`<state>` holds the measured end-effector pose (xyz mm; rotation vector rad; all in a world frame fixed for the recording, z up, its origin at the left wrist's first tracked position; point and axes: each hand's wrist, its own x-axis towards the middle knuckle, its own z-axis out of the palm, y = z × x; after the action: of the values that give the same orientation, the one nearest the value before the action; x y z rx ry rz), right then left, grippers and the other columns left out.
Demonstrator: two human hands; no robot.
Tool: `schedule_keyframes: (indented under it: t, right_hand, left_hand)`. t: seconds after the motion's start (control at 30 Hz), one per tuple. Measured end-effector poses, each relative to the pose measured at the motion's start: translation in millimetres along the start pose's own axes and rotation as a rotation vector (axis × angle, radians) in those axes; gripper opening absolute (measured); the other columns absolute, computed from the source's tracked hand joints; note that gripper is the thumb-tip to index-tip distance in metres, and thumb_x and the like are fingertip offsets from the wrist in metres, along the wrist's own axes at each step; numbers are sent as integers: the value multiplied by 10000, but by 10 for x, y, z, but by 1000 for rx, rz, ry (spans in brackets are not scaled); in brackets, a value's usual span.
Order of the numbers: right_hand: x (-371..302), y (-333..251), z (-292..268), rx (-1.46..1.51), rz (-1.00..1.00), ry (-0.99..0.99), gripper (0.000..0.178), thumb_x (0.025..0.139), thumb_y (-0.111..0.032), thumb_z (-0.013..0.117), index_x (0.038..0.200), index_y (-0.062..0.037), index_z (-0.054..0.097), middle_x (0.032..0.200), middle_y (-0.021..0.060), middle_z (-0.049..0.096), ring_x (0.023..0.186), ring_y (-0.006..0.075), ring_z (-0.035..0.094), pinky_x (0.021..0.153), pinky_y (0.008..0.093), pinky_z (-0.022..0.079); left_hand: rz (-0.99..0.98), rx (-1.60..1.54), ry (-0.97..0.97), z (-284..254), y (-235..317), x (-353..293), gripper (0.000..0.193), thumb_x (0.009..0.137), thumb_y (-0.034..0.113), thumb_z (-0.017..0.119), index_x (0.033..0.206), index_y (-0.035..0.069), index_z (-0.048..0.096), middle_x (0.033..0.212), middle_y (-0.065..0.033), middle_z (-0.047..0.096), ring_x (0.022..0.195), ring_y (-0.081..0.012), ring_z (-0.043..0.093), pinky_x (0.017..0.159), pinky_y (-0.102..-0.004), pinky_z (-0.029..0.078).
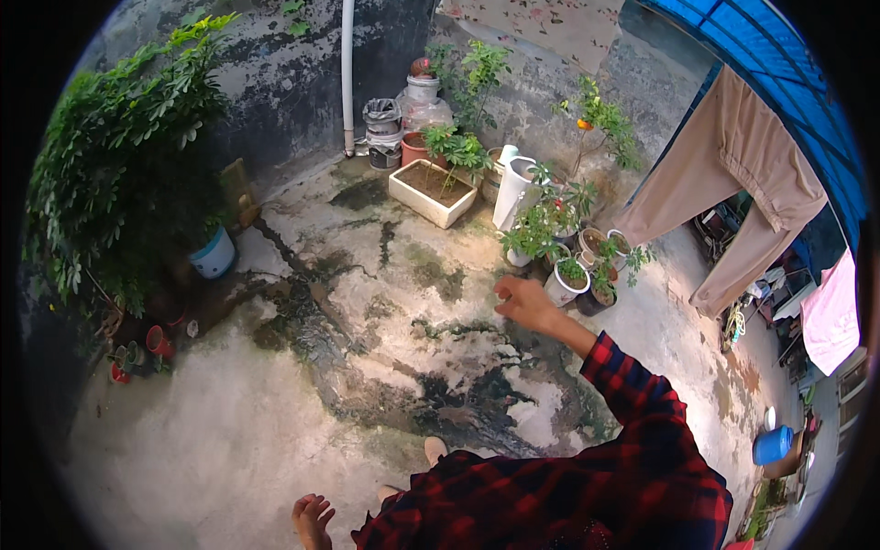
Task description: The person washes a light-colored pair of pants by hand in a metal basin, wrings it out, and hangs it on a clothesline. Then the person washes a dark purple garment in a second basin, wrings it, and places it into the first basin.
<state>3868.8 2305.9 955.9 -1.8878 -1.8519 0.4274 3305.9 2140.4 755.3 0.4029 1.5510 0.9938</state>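
Note:
My right hand [524, 303] reaches out over the wet concrete floor [275, 431], at the end of a red and black plaid sleeve [632, 394]. Its fingers are loosely bent and I see nothing in it. It is nearest to a white pot with a small green plant [566, 280], just to its right, and the cluster of small potted plants [600, 261] behind that. My left hand is out of the picture. My bare feet [313, 520] show at the lower edge.
A white rectangular planter [431, 191] and a white watering can [513, 188] stand by the far wall, with stacked buckets [385, 133] and a white pipe [347, 73]. A big leafy bush [119, 165] fills the left. Beige trousers [742, 183] hang at right, a blue container [772, 445] lower right.

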Motion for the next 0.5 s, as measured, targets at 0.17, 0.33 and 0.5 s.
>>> schedule_keyframes:
  t: [0.17, 0.33, 0.5]
  right_hand:
    - [147, 582, -1069, -84, 26, 240, 272, 787, -145, 687, 1007, -10, 604, 911, 166, 688, 818, 312, 673, 739, 386, 517]
    - [162, 839, -1672, -41, 118, 368, 303, 806, -164, 666, 1067, -14, 631, 922, 139, 697, 832, 242, 672, 756, 349, 512]
    - [211, 936, -1830, -175, 127, 449, 308, 834, -178, 650, 1094, -14, 644, 943, 127, 697, 864, 222, 669, 775, 339, 520]
  left_hand:
    - [-4, 16, -168, 869, 152, -10, 273, 846, 120, 647, 1080, -3, 575, 1006, -130, 644, 876, -241, 657, 743, -375, 586]
    - [-34, 70, -215, 1099, 252, 116, 303, 858, 126, 653, 1109, -21, 567, 1033, -135, 642, 910, -251, 651, 776, -388, 584]
    - [-27, 169, -254, 1036, 443, 444, 291, 882, 158, 631, 1112, -7, 564, 1079, -153, 641, 956, -254, 653, 807, -388, 574]
